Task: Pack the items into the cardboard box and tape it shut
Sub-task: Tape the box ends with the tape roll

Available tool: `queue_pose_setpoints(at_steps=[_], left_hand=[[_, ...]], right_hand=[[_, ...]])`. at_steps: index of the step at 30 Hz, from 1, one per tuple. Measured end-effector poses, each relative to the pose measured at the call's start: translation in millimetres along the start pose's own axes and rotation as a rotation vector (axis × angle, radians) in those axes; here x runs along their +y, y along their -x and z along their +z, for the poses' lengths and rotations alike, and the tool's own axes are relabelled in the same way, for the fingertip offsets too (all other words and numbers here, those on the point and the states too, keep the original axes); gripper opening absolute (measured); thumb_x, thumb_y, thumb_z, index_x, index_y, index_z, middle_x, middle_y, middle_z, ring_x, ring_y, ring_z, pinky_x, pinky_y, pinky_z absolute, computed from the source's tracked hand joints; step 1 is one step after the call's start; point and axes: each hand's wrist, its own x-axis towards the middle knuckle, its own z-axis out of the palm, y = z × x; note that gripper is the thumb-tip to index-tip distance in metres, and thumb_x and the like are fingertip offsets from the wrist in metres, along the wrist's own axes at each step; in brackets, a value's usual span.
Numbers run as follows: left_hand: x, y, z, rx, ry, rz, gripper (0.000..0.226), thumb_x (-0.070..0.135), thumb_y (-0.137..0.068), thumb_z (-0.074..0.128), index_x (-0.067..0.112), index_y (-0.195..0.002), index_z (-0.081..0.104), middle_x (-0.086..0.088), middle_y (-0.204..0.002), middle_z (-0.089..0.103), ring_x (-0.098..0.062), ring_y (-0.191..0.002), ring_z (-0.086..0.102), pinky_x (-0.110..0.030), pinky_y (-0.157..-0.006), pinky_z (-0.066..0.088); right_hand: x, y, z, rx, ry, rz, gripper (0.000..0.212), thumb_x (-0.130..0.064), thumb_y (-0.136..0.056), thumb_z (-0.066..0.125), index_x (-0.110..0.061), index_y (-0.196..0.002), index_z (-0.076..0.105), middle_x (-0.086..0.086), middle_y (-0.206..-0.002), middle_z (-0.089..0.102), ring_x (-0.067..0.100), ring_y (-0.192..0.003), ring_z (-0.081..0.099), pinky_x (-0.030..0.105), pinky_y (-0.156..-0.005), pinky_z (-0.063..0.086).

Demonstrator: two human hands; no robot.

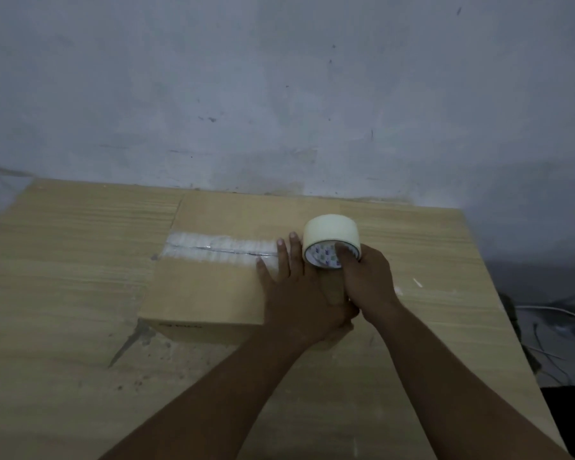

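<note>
The box [213, 287] stands closed on the bench [63, 260], near the wall [279, 94], with a strip of clear tape [219, 249] along its top seam from the left edge. The left hand [292, 283] lies flat on the top with fingers [281, 257] straight, at the end of the strip. The right hand [369, 277] grips the roll [331, 240] just beside it, thumb at the core.

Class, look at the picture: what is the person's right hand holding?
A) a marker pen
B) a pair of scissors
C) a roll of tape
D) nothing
C: the right hand grips the roll of tape on the cardboard box, while the left hand lies flat beside it.
</note>
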Motion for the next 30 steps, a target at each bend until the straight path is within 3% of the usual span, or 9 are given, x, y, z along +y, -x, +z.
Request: queue_pose_setpoints(at_steps=[6, 13, 16, 19, 23, 30], left_hand=[[-1, 4, 2, 0.065, -0.028, 0.024, 0.108, 0.092, -0.066, -0.002, 0.030, -0.154, -0.008, -0.002, -0.163, -0.012, -0.027, -0.148, -0.016, -0.063, -0.113, -0.004], [5, 6, 0, 0.026, -0.067, -0.010, 0.098, 0.083, -0.068, 0.004, 0.035, -0.153, -0.009, 0.007, -0.163, -0.008, -0.024, -0.147, -0.021, -0.063, -0.115, -0.003], [7, 6, 3, 0.043, -0.051, -0.020, 0.091, 0.081, -0.073, 0.009, 0.039, -0.152, -0.009, 0.009, -0.163, -0.007, -0.024, -0.147, -0.022, -0.063, -0.115, -0.002], [6, 6, 2, 0.037, -0.006, -0.010, 0.087, 0.076, -0.076, 0.017, 0.042, -0.151, -0.010, 0.011, -0.163, -0.007, -0.021, -0.146, -0.024, -0.061, -0.116, -0.005], [3, 5, -3, -0.012, 0.093, 0.028, 0.088, 0.070, -0.077, 0.031, 0.046, -0.149, -0.014, 0.015, -0.161, -0.012, -0.015, -0.144, -0.029, -0.057, -0.117, -0.008], [6, 6, -3, -0.010, 0.081, 0.042, 0.090, 0.067, -0.076, 0.032, 0.042, -0.152, -0.009, 0.016, -0.161, -0.009, -0.010, -0.146, -0.024, -0.054, -0.118, -0.006]], right_hand=[[6, 0, -1, -0.009, -0.076, -0.008, 0.027, -0.022, -0.097, 0.051, -0.006, -0.111, 0.068, 0.014, -0.108, 0.069, 0.029, -0.097, 0.063, 0.039, -0.082, 0.052], [9, 1, -9, 0.025, -0.137, -0.059, 0.018, -0.010, -0.093, 0.055, -0.004, -0.102, 0.070, 0.003, -0.086, 0.062, 0.018, -0.080, 0.056, 0.022, -0.065, 0.041], [11, 0, -13, 0.017, -0.117, -0.090, 0.015, -0.007, -0.091, 0.056, -0.004, -0.097, 0.069, 0.001, -0.081, 0.059, 0.015, -0.075, 0.054, 0.009, -0.054, 0.037], [13, -5, -17, -0.055, -0.067, -0.084, 0.015, -0.011, -0.091, 0.055, -0.004, -0.093, 0.068, 0.003, -0.079, 0.059, 0.020, -0.074, 0.055, 0.023, -0.055, 0.035], [10, -9, -22, -0.199, 0.023, -0.106, 0.018, -0.023, -0.096, 0.049, -0.011, -0.089, 0.061, 0.000, -0.076, 0.055, 0.016, -0.071, 0.052, 0.022, -0.052, 0.035], [14, -14, -22, -0.238, -0.066, -0.039, 0.025, -0.026, -0.096, 0.049, -0.010, -0.085, 0.064, 0.002, -0.069, 0.058, 0.023, -0.071, 0.060, 0.037, -0.059, 0.052]])
